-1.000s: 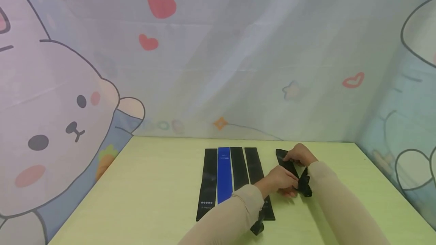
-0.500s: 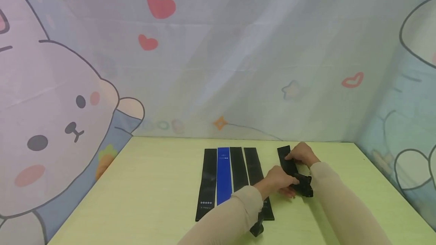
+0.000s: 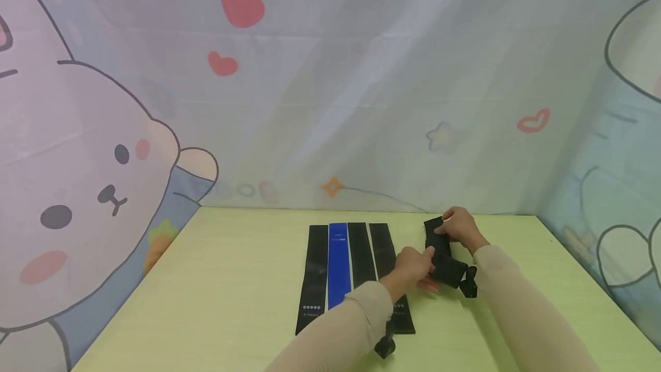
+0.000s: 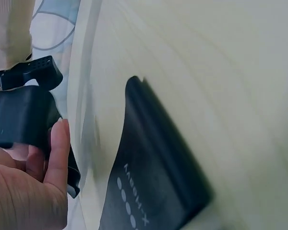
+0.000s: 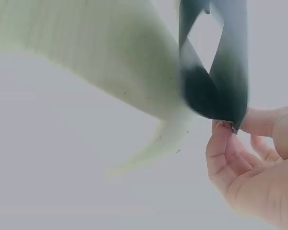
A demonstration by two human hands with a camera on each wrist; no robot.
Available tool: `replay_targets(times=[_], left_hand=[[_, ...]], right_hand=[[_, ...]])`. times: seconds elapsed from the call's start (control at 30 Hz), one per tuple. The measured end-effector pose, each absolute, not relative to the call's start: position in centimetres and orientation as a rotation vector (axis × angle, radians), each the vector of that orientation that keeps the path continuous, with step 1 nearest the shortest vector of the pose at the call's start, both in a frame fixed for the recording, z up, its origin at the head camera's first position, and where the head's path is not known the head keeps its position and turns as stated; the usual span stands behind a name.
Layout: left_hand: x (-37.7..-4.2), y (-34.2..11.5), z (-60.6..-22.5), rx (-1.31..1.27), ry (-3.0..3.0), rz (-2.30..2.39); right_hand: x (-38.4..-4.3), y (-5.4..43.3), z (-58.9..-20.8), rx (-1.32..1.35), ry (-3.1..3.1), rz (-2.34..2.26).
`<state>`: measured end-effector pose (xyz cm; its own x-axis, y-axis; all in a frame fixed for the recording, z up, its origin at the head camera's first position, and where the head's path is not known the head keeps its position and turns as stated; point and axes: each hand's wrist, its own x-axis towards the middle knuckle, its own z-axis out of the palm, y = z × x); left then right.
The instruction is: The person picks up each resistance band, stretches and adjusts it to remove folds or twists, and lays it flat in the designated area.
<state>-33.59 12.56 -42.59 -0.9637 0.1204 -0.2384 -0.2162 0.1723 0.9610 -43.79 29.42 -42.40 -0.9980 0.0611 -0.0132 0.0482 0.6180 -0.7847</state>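
Observation:
A black resistance loop band [image 3: 438, 241] is held above the right part of the table. My right hand [image 3: 459, 227] pinches its far end between thumb and fingers; the right wrist view shows the band [image 5: 235, 62] hanging as a loop from the fingertips of that hand [image 5: 259, 163]. Nearer to me, my left hand [image 3: 414, 264] grips the other end with its thumb on top. In the left wrist view, the fingers of the left hand [image 4: 33, 187] curl around the band [image 4: 24, 117].
Left of the hands lie flat bands side by side: a black one [image 3: 316, 271] marked X-Heavy, a blue one [image 3: 338, 263], and two more black ones [image 3: 361, 248] [image 3: 382, 243]. My left forearm [image 3: 335, 326] covers their near ends. A printed cloth [image 3: 361, 102] stands behind the table [image 3: 206, 291].
The held band has swung more upright and its far end has shifted slightly right. My left hand has moved a little left and away from me; the right hand has risen slightly. The flat bands stay put.

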Motion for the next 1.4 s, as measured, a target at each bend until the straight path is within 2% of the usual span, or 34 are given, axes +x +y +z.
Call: replay_targets(times=[0.3, 0.83, 1.23, 1.4], left_hand=[[-34.2, 12.3, -43.1, -0.088, 2.422, 1.741], [-31.3, 9.9, -41.8, 0.097, 1.919, 1.807], [-29.8, 8.3, -42.2, 0.097, 2.098, 1.753], [-29.0, 8.4, -42.5, 0.063, 2.054, 1.866]], right_hand=[[-43.4, 29.3, -41.8, 0.003, -2.687, 1.472], [-43.7, 30.1, -41.6, -0.094, -2.637, 1.594], [-44.3, 28.9, -41.6, -0.038, -2.567, 1.850], [-44.4, 28.3, -41.8, -0.056, -2.513, 1.858]])
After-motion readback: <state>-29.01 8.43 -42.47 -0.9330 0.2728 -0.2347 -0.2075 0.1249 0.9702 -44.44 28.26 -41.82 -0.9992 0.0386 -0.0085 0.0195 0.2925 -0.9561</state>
